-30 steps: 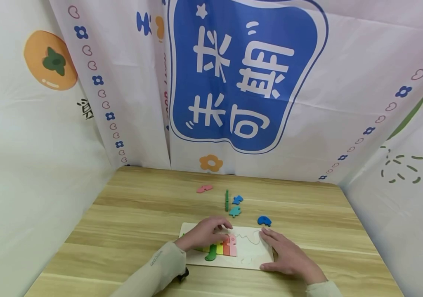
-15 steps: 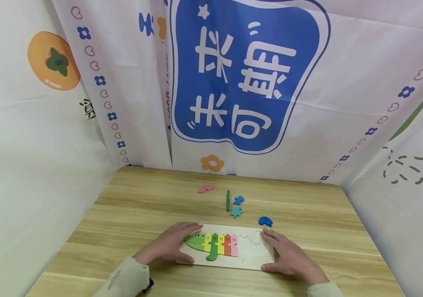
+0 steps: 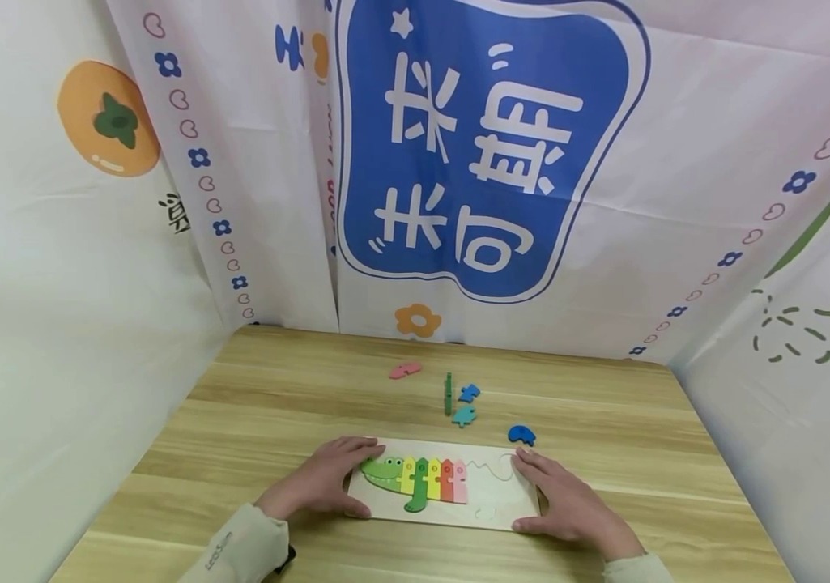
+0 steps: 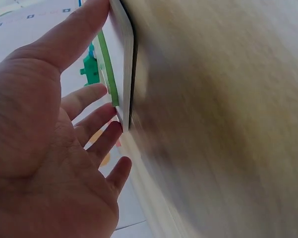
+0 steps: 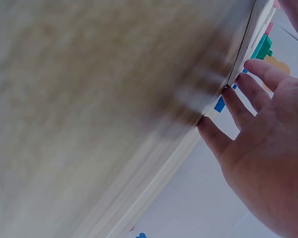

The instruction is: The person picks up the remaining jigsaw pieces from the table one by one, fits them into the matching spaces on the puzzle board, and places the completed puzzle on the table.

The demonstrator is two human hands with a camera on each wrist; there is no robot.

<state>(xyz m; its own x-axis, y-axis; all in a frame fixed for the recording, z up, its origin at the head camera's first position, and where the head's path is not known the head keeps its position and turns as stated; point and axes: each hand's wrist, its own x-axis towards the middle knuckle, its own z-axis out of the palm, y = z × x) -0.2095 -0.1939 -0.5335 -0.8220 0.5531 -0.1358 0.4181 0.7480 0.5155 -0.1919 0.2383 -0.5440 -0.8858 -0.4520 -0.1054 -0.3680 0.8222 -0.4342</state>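
A pale wooden puzzle board [image 3: 509, 498] lies flat on the table with a crocodile partly filled in. Its green head piece [image 3: 384, 476] is at the left, followed by yellow, green, red and pink numbered strips. My left hand [image 3: 316, 482] spans the board's left end, thumb at the near corner and fingers by the far corner. At the right end, my right hand [image 3: 568, 504] rests likewise, its fingers spread. In the left wrist view the thumb and fingertips meet the board's edge [image 4: 129, 84]; straight fingers touch the edge in the right wrist view.
Beyond the board lie loose pieces: a pink one [image 3: 405, 371], a narrow green one [image 3: 448, 394], a small blue one [image 3: 469, 393], a teal one [image 3: 464, 416] and a dark blue curved one [image 3: 521, 436]. A printed curtain [image 3: 276, 202] hangs behind the wooden table [image 3: 240, 421].
My left hand has moved left, off the crocodile strips, to the board's left end, uncovering the head and strips. The right hand has kept its place at the right end.
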